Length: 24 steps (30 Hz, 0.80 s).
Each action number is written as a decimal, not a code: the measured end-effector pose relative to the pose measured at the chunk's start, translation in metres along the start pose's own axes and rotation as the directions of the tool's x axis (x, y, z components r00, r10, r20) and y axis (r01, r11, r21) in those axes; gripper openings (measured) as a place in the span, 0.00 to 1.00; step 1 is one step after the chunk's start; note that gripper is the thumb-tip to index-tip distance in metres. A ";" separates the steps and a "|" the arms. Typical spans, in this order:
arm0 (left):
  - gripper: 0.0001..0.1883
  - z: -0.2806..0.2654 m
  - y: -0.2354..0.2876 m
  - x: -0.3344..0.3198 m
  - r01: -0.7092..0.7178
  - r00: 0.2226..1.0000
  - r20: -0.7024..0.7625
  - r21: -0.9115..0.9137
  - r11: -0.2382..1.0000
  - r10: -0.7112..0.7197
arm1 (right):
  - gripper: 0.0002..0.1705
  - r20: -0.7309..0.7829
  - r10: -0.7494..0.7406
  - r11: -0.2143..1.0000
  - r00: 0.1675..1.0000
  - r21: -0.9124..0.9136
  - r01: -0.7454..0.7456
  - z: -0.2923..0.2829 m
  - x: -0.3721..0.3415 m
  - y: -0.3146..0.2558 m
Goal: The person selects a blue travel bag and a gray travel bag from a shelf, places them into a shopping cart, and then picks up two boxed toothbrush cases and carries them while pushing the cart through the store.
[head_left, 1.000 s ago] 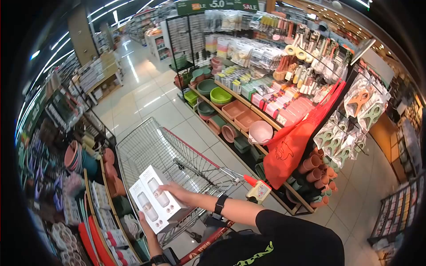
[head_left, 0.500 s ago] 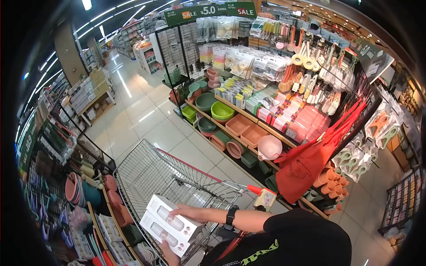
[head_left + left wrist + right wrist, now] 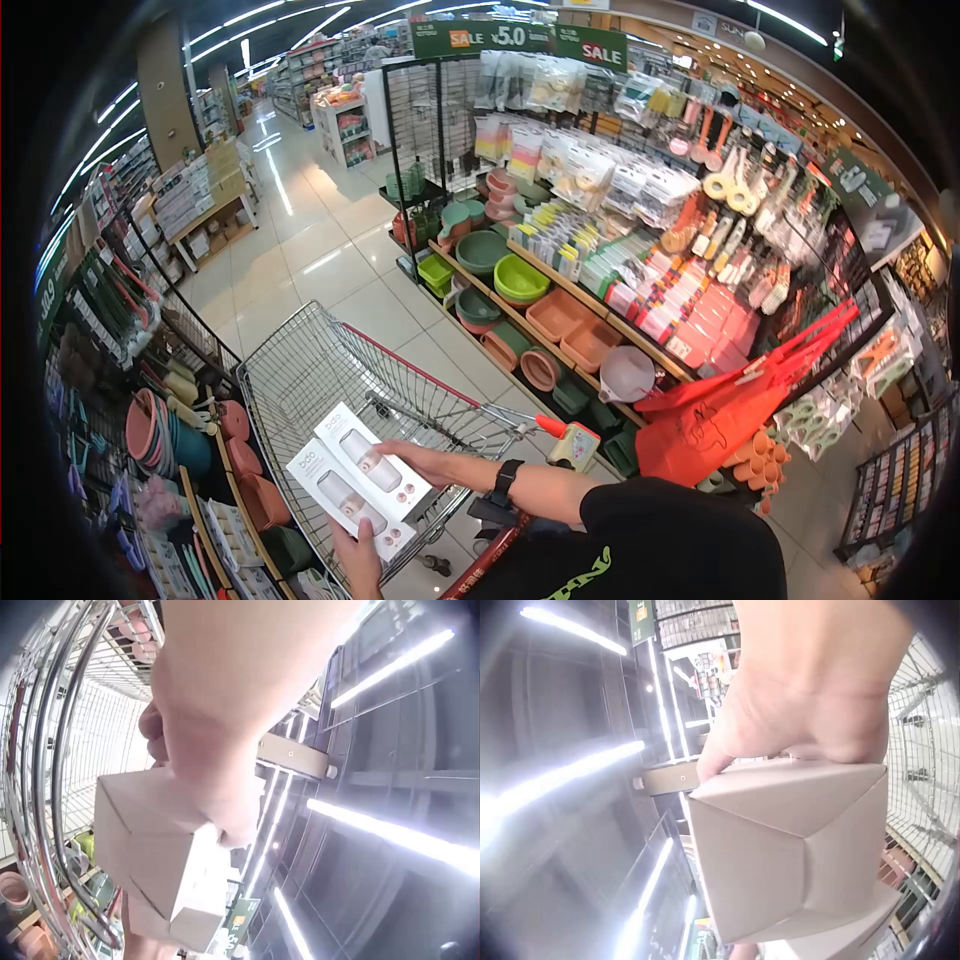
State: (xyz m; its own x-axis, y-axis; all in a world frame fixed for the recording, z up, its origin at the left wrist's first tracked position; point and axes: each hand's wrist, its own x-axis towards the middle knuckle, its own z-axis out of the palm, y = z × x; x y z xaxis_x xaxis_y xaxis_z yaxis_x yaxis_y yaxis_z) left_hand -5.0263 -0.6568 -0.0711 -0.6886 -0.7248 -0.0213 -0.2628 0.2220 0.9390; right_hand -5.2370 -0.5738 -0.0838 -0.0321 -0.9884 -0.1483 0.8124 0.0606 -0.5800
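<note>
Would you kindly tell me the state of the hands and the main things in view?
Left hand: gripping one box
Right hand: gripping the other
White boxes: side by side, visible ends closed
Shopping cart: upright
Red bag: hanging
Ceiling lights: lit

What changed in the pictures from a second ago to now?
The view swung, so the red bag is now farther right and lower in the picture. The two boxes seem a bit less lined up at their tops. Nothing was grabbed or let go: the left hand and right hand still hold the boxes, and the cart is still there.
</note>
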 end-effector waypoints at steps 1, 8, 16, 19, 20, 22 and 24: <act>0.35 0.000 -0.002 0.010 0.003 1.000 -0.014 -0.009 1.000 -0.003 | 0.31 0.004 0.013 1.000 1.000 -0.009 -0.013 -0.006 0.009 -0.006; 0.37 -0.001 0.009 0.084 -0.072 0.996 -0.052 0.095 0.993 0.078 | 0.33 0.002 0.022 0.999 1.000 -0.033 -0.022 -0.034 0.070 -0.049; 0.31 -0.016 -0.021 0.183 -0.047 0.998 -0.033 0.001 0.999 0.047 | 0.31 -0.050 -0.040 0.995 0.998 -0.098 0.035 -0.058 0.148 -0.092; 0.29 -0.021 -0.031 0.215 -0.034 0.998 -0.045 -0.055 0.998 0.032 | 0.32 -0.057 -0.025 0.991 0.998 -0.132 0.017 -0.060 0.174 -0.108; 0.28 -0.023 -0.029 0.227 -0.006 0.999 -0.033 -0.080 0.997 0.004 | 0.32 -0.077 -0.039 0.993 0.996 -0.116 0.030 -0.062 0.183 -0.113; 0.25 -0.029 -0.024 0.250 0.002 1.000 -0.028 -0.007 1.000 -0.002 | 0.31 -0.082 -0.033 0.994 0.996 -0.103 0.025 -0.069 0.202 -0.125; 0.23 -0.030 -0.034 0.274 0.015 0.998 -0.055 -0.049 0.999 -0.017 | 0.28 -0.159 -0.042 0.983 0.986 -0.183 0.013 -0.079 0.218 -0.142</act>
State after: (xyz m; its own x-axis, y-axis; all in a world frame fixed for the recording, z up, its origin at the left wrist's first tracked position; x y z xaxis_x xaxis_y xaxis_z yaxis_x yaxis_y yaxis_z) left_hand -5.1863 -0.8825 -0.0986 -0.6460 -0.7631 -0.0186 -0.2396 0.1795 0.9541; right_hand -5.4056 -0.7867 -0.0971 -0.1588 -0.9553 -0.2495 0.6917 0.0727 -0.7185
